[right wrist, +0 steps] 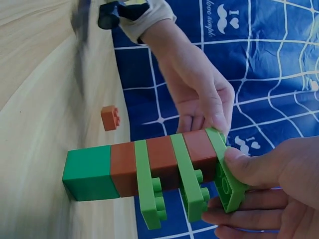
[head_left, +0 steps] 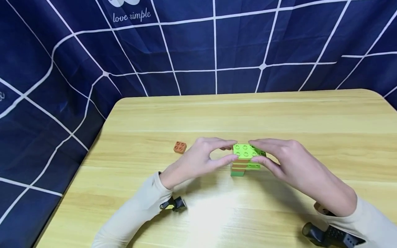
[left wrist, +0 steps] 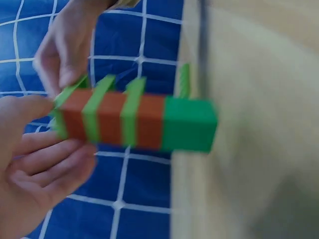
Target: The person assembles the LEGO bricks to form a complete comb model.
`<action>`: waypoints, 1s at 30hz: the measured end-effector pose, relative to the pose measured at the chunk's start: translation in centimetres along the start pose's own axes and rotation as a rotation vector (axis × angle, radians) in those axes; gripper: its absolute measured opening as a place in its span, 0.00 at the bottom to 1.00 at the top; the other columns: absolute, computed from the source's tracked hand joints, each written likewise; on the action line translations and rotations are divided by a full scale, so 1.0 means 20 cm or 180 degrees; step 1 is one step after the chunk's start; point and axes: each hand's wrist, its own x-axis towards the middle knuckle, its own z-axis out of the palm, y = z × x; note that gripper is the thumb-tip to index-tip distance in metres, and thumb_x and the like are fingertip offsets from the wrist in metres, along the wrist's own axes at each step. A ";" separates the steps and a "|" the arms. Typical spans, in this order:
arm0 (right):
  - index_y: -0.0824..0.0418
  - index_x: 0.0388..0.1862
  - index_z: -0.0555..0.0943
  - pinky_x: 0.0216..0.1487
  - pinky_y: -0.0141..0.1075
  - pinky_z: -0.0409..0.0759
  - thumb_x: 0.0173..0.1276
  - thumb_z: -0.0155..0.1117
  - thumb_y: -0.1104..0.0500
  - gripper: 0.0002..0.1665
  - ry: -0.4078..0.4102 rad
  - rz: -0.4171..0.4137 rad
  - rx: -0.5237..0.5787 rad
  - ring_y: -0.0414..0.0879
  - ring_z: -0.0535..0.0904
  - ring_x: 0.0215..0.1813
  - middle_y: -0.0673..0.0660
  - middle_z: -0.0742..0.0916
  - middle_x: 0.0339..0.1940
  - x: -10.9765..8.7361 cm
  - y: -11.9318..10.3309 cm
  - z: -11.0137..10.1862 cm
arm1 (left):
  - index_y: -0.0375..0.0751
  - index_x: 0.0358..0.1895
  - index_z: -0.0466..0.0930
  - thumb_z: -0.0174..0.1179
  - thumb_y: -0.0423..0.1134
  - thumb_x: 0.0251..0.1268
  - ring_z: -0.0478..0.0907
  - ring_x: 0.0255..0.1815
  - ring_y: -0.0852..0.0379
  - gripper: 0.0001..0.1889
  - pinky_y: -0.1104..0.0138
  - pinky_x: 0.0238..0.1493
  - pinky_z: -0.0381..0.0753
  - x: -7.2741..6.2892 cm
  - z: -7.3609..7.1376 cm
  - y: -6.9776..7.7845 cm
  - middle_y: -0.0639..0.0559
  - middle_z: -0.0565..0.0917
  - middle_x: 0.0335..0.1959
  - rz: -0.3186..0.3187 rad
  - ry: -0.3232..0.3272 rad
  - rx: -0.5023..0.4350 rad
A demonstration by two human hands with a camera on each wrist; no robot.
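"Near the middle of the table (head_left: pixel 139 117), what are the two hands at?"

"Both are on a tower of bricks (head_left: pixel 238 166) standing upright there. The left hand (head_left: pixel 198 155) pinches the left end of the top lime plate (head_left: pixel 245 152), its thumb on the near side and its fingers on the far side."

"And the right hand (head_left: pixel 289 160)?"

"It mirrors that, gripping the plate's right end, thumb near, fingers far. Pale sleeves (head_left: pixel 136 210) reach in from the near left and near right."

"How is the tower built?"

"Green base brick (right wrist: pixel 90 172) at the bottom, then brown bricks alternating with lime plates that jut out to the right."

"Does anything lie apart?"

"One orange brick (head_left: pixel 180 147), studs up, left of the tower, on the far side of the left wrist."
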 end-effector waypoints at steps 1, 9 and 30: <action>0.68 0.51 0.83 0.38 0.47 0.85 0.71 0.54 0.42 0.30 -0.0002 0.0002 -0.0008 0.56 0.86 0.43 0.61 0.88 0.43 0.00 0.00 0.00 | 0.34 0.57 0.79 0.61 0.42 0.67 0.82 0.49 0.57 0.20 0.73 0.55 0.77 0.00 -0.02 0.00 0.45 0.85 0.48 -0.0058 -0.0078 0.0095; 0.68 0.51 0.83 0.39 0.48 0.85 0.72 0.49 0.40 0.34 0.0024 0.0009 -0.0003 0.57 0.86 0.43 0.62 0.88 0.43 0.01 0.01 0.01 | 0.35 0.46 0.84 0.61 0.39 0.67 0.82 0.44 0.56 0.12 0.70 0.51 0.80 0.00 -0.14 -0.11 0.47 0.87 0.44 -0.0367 -0.0351 0.0480; 0.68 0.50 0.83 0.38 0.46 0.85 0.72 0.42 0.38 0.37 0.0119 -0.0017 -0.0047 0.57 0.86 0.41 0.62 0.88 0.42 -0.01 0.00 0.02 | 0.38 0.35 0.78 0.68 0.21 0.47 0.71 0.30 0.56 0.14 0.67 0.31 0.74 -0.20 -0.31 -0.32 0.50 0.78 0.28 -0.1353 -0.1244 0.1449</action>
